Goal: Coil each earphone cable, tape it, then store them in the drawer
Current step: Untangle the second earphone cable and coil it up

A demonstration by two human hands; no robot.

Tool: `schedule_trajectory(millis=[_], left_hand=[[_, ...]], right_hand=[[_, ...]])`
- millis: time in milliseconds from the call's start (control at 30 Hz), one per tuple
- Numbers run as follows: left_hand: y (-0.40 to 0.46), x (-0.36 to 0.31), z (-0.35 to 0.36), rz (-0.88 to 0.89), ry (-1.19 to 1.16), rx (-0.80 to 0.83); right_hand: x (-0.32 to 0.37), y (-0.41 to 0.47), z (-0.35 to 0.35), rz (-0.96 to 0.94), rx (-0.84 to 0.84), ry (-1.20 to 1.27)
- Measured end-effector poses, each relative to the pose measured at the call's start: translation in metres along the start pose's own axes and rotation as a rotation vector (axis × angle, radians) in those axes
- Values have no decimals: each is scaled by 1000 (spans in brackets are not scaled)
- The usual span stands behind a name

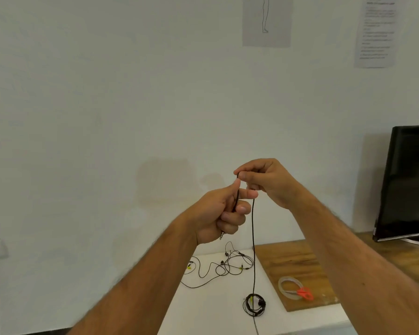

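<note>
Both hands, left hand (224, 212) and right hand (266, 181), pinch the black earphone cable (253, 243) high above the white table (218, 308) edge.

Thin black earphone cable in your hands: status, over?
Both hands, left hand and right hand, pinch the thin black earphone cable, rest dangling. One coiled black earphone set on table. Nothing obstructing.

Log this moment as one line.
step: coiling | left hand: grips cable near plug | right hand: pinches cable | coiled earphones: on table
</note>
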State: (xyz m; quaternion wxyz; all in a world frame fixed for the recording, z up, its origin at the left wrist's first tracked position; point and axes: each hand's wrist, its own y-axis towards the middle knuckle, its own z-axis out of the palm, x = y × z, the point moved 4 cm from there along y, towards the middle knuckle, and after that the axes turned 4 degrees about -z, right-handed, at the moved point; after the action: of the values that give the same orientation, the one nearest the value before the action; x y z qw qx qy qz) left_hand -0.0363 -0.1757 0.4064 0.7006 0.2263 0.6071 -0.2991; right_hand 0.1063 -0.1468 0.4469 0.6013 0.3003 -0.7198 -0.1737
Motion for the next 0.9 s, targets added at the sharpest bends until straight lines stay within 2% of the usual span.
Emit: schedule_trajectory(millis=[200, 300, 400, 500, 633, 733, 900], left_hand=[[1, 14, 7, -43, 3, 3], [-2, 15, 19, 23, 9, 58], [0, 11, 26, 86, -90, 73], [5, 12, 23, 119, -125, 23], [10, 14, 15, 185, -78, -76], [12, 15, 11, 222, 39, -143], [12, 17, 4, 248, 309, -249]], right_hand=[[-21, -20, 0, 0, -109, 64], [-36, -42, 7, 27, -167, 134], [-56, -72, 19, 60, -191, 198], [-70, -102, 37, 115, -133, 178], [-77, -129, 50, 203, -35, 34], [-72, -136, 56, 249, 109, -99], [-63, -137, 58, 307, 248, -256]])
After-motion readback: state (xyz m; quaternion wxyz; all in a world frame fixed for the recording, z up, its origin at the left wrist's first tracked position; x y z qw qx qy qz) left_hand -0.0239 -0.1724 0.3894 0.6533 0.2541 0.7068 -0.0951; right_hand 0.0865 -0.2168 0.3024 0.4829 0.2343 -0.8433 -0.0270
